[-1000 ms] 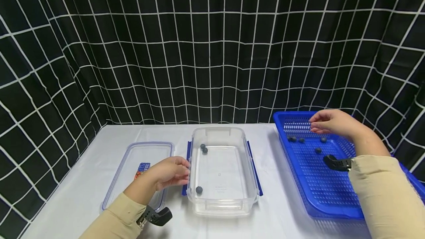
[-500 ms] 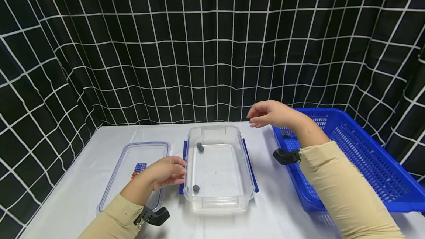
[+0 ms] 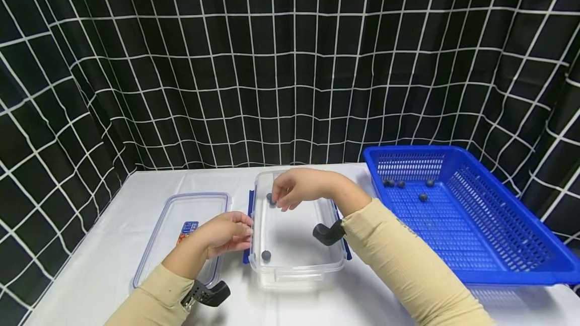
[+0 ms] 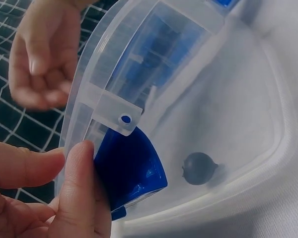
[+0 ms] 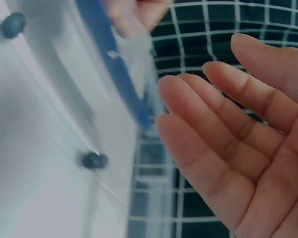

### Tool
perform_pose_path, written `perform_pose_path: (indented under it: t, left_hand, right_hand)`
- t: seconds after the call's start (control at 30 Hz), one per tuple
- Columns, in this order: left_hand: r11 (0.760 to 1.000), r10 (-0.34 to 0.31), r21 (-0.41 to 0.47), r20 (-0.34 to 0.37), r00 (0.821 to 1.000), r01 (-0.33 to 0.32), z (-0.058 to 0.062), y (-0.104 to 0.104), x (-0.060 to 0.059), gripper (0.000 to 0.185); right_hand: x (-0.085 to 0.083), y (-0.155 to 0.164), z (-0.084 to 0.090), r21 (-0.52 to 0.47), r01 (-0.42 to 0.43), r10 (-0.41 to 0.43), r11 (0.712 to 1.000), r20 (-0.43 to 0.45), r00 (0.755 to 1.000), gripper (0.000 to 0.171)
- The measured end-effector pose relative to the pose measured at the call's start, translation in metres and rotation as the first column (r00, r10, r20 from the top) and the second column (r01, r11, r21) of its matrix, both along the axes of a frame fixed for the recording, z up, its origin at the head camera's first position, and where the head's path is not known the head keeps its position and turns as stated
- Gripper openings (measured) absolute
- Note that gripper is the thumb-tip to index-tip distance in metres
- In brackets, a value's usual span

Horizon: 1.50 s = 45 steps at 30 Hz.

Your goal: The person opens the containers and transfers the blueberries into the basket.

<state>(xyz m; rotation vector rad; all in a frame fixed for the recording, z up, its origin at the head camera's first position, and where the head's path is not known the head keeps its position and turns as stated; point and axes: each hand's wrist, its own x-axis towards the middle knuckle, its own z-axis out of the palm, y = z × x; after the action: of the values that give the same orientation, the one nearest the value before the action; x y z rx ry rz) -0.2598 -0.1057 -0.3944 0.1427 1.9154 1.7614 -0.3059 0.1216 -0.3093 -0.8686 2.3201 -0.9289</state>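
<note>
My left hand point(image 3: 228, 235) is at the left side of a clear plastic food container point(image 3: 299, 269), pinching its edge beside a blue side latch point(image 4: 131, 166) between thumb and finger. Over the container's far left part hovers my right hand point(image 3: 296, 188), fingers loosely bent. In the right wrist view its thumb stands apart from the fingers, with nothing between them. One blueberry point(image 3: 266, 255) lies in the container's near left corner. Another blueberry point(image 3: 270, 198) shows by the right fingertips, partly covered by the hand.
To the right stands a blue plastic basket point(image 3: 457, 250) with several blueberries point(image 3: 423, 197) toward its far left. A clear lid point(image 3: 192, 205) with a coloured label lies flat at the left, partly under the left forearm. Behind the white table hangs a black gridded curtain point(image 3: 272, 64).
My right hand has moved left from over the basket, across the table, to above the container. The left hand keeps its place on the container's side. The head view has turned slightly.
</note>
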Motion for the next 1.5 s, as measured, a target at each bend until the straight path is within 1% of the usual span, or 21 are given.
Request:
perform_pose_path:
  t: [0.03,0.13,0.23,0.37,0.47,0.67,0.77,0.83,1.03,1.17,1.23,1.43,1.5]
  left_hand:
    - [1.000,-0.001,0.000,0.001,1.000,0.001,0.000,0.000,0.000,0.022]
    - [1.000,0.002,-0.002,0.005,1.000,-0.002,0.002,0.000,0.000,0.021]
    - [1.000,0.003,-0.002,0.006,1.000,-0.003,0.004,0.000,0.000,0.019]
    - [1.000,-0.003,0.003,0.006,1.000,0.003,0.004,-0.001,0.000,0.020]
    - [1.000,-0.007,0.001,0.007,1.000,0.007,0.004,-0.001,0.000,0.020]
    - [1.000,-0.012,0.005,0.009,1.000,0.012,0.004,-0.001,0.000,0.018]
    - [1.000,-0.014,0.008,0.012,1.000,0.014,0.005,-0.001,0.000,0.017]
    - [1.000,-0.012,0.009,0.015,1.000,0.011,0.005,-0.001,0.000,0.016]
    - [1.000,-0.010,0.005,0.020,1.000,0.010,0.005,0.000,0.000,0.017]
    - [1.000,-0.005,0.001,0.021,1.000,0.005,0.005,0.000,0.000,0.018]
    - [1.000,-0.004,0.001,0.023,1.000,0.004,0.005,0.001,0.000,0.019]
    - [1.000,-0.018,0.003,0.019,1.000,0.018,0.006,0.000,0.001,0.021]
    - [1.000,-0.023,0.007,0.015,1.000,0.023,0.007,-0.001,0.001,0.021]
  right_hand:
    - [0.000,-0.005,-0.004,0.008,-0.013,0.013,1.000,0.013,1.000,0.008]
    - [-0.001,-0.018,-0.013,0.022,-0.018,0.017,1.000,0.054,0.998,0.009]
    - [-0.002,-0.028,-0.022,0.018,0.002,-0.003,1.000,0.098,0.995,0.009]
    - [-0.005,-0.036,-0.034,0.023,0.031,-0.035,0.999,0.185,0.982,0.006]
    - [-0.008,-0.039,-0.044,0.060,0.028,-0.041,0.998,0.234,0.971,0.007]
    - [-0.011,-0.044,-0.059,0.144,0.031,-0.068,0.989,0.261,0.963,0.008]
    - [-0.011,-0.046,-0.065,0.180,0.019,-0.069,0.984,0.274,0.959,0.009]
    - [-0.011,-0.047,-0.070,0.199,0.005,-0.064,0.980,0.290,0.955,0.013]
    - [-0.008,-0.049,-0.077,0.224,0.007,-0.087,0.975,0.351,0.932,0.031]
    - [-0.006,-0.049,-0.079,0.233,-0.018,-0.072,0.972,0.373,0.925,0.034]
    - [-0.005,-0.049,-0.080,0.234,-0.033,-0.064,0.972,0.398,0.915,0.033]
    - [-0.004,-0.051,-0.084,0.230,-0.068,-0.057,0.971,0.495,0.867,0.029]
    - [-0.005,-0.052,-0.085,0.221,-0.073,-0.050,0.972,0.506,0.861,0.027]
